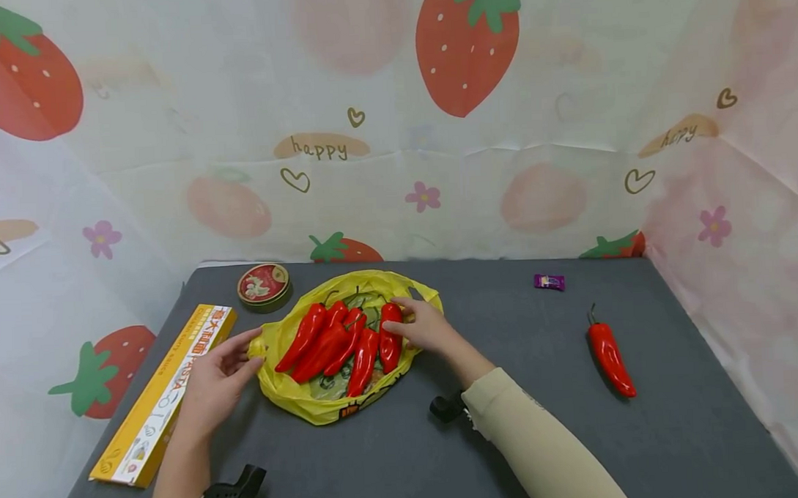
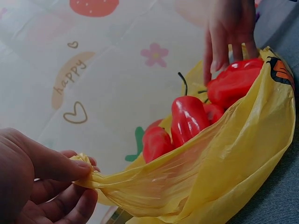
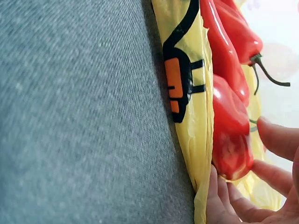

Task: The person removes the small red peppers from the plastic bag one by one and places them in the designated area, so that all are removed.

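So the red peppers [image 1: 322, 352] are piled in a yellow plastic bag [image 1: 299, 408] in front of me, mostly stems away from me and tips my way, long axes leaning down to the left. The rightmost pepper [image 1: 391, 352] lies nearly straight up and down as I look at it, stem at the far end, tip toward me.

My left hand [image 1: 212, 391] pinches the bag's rim on its left side, thumb against fingers with the plastic bunched between them (pretty clear from the left wrist cam), forearm slanting in from the lower left. My right hand [image 1: 428, 327] reaches in from the lower right over the bag's right edge, fingers long and loosely spread, wide rather than clenched. 1 finger touches that rightmost pepper while the thumb stands a bit apart from it.

Well off to the right, 1 loose pepper [image 1: 610, 359] lies on the table [image 1: 501, 333], stem away, tip toward me and slightly right. Past it to the left sits a purple packet [image 1: 549, 282]. On my left, a long yellow-and-white box [image 1: 163, 396] runs diagonally, with a round tin [image 1: 264, 284] near its far end. The tabletop is dark grey, and a pale strawberry-print sheet [image 1: 396, 154] hangs around it.
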A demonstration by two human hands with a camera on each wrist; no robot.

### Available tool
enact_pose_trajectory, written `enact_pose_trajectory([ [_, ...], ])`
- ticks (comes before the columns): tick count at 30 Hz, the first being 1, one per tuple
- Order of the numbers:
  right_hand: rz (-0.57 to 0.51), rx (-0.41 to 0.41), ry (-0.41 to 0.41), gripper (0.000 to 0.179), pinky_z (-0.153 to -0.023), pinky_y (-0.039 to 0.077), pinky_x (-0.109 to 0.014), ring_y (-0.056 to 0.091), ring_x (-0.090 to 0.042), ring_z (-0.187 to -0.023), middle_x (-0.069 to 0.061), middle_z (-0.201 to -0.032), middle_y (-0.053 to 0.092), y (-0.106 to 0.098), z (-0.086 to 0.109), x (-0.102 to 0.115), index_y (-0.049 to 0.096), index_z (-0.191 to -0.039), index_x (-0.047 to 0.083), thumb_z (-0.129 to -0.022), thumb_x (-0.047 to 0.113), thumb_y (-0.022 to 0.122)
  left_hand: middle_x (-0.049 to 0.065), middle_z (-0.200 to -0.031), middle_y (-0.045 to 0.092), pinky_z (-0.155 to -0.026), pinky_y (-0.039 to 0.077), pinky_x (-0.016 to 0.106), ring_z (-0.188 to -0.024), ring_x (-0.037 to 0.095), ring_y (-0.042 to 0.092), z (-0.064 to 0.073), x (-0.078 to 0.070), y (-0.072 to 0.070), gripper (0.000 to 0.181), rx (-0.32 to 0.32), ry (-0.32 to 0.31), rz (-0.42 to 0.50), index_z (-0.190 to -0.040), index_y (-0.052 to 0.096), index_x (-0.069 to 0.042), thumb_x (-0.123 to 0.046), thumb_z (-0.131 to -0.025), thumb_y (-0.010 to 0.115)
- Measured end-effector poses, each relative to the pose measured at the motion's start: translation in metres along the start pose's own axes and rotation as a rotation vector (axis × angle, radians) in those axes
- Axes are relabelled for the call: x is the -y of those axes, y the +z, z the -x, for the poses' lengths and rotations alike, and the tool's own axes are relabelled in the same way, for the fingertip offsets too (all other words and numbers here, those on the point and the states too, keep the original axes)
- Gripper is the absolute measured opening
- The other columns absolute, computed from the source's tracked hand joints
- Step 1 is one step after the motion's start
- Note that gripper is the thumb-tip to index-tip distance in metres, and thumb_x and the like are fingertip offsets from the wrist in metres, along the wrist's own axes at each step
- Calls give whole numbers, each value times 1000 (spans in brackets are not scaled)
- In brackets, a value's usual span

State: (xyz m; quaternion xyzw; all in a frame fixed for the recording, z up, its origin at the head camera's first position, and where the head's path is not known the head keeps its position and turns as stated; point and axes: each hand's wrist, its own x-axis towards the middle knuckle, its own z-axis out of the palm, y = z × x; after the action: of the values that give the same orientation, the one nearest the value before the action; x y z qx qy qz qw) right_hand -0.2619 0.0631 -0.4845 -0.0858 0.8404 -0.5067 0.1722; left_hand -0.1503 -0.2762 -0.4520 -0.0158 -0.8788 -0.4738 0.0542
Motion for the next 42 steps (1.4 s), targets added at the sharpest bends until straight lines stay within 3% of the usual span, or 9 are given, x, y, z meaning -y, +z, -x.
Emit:
enact_pose_trajectory([
  [5,30,27,-8,71,-67,59,-36,67,-29,-70,-23,-145,51,2,-2,0,44,-154,18,-91,28,76,15,-125,68,-79,52,11,-97,2,58,0,0,0,46,0,7,2,-142,59,-10,-25,-98,67],
  [8,104,50,-39,79,-82,58,-40,69,-31,-97,-19,-147,51,2,-2,1,41,-155,18,-88,31,80,15,-125,68,-79,52,11,-96,2,58,1,1,0,46,0,8,2,-142,59,-10,-25,-99,67],
  [11,146,69,-53,84,-97,53,-45,58,-33,-124,-16,-147,51,3,-3,3,42,-154,16,-83,32,84,15,-125,67,-79,52,11,-97,1,57,1,1,0,46,0,6,0,-142,59,-11,-25,-99,66],
  [13,126,71,-45,86,-100,51,-47,53,-35,-131,-15,-148,51,4,-2,3,44,-153,14,-80,30,87,15,-126,67,-79,52,11,-97,1,57,2,1,-1,46,1,3,2,-142,58,-11,-25,-99,66],
  [22,-232,70,-3,79,-76,61,-41,59,-34,-116,-19,-151,42,0,2,0,44,-150,12,-81,1,81,15,-128,67,-80,52,10,-98,2,57,1,1,-2,47,-3,4,8,-143,58,-12,-26,-99,67],
  [31,-406,157,-12,80,-77,59,-39,55,-33,-125,-15,-159,33,-11,5,-3,38,-156,20,-87,-4,69,15,-128,66,-80,52,10,-97,1,57,1,1,-1,46,-5,16,8,-142,58,-10,-24,-99,67],
  [38,-680,267,-36,59,-84,53,-38,53,-24,-117,-15,-154,39,-14,12,-3,41,-153,11,-96,-3,50,15,-127,67,-80,52,10,-96,0,58,0,2,0,46,-15,11,7,-142,59,-10,-23,-98,67],
  [42,-694,240,-54,48,-84,55,-38,54,-24,-114,-15,-144,46,-19,19,0,47,-146,12,-100,6,56,16,-128,67,-80,52,10,-96,-1,58,1,2,-1,46,-16,4,13,-142,58,-9,-23,-98,67],
])
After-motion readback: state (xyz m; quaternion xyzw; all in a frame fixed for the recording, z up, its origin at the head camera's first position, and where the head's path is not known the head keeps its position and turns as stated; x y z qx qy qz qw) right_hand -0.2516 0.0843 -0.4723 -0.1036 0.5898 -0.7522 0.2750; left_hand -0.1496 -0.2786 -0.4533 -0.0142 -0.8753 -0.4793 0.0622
